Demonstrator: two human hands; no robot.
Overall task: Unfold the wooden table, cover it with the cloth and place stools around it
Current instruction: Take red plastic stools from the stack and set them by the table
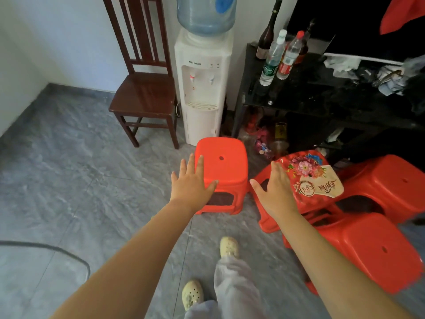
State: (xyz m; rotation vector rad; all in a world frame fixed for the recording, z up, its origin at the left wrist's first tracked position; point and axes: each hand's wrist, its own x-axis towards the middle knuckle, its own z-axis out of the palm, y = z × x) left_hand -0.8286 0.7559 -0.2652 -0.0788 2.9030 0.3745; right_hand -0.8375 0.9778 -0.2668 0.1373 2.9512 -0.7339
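Note:
Several red plastic stools stand on the grey floor. A plain red stool (226, 162) is in front of the water dispenser. My left hand (192, 183) hovers over its near left corner, fingers spread, holding nothing. To the right sits a stool with a flower-printed top (315, 180) on a stack. My right hand (274, 192) is open over its left edge, not gripping. Two more red stools (391, 185) (372, 252) stand at the right. The wooden table and cloth are not in view.
A dark wooden chair (143, 93) and a white water dispenser (202, 88) stand against the wall. A black cabinet (322, 100) holds bottles (271, 61) and clutter. A black cable (57, 249) curves over the floor at left. My feet (228, 246) are below.

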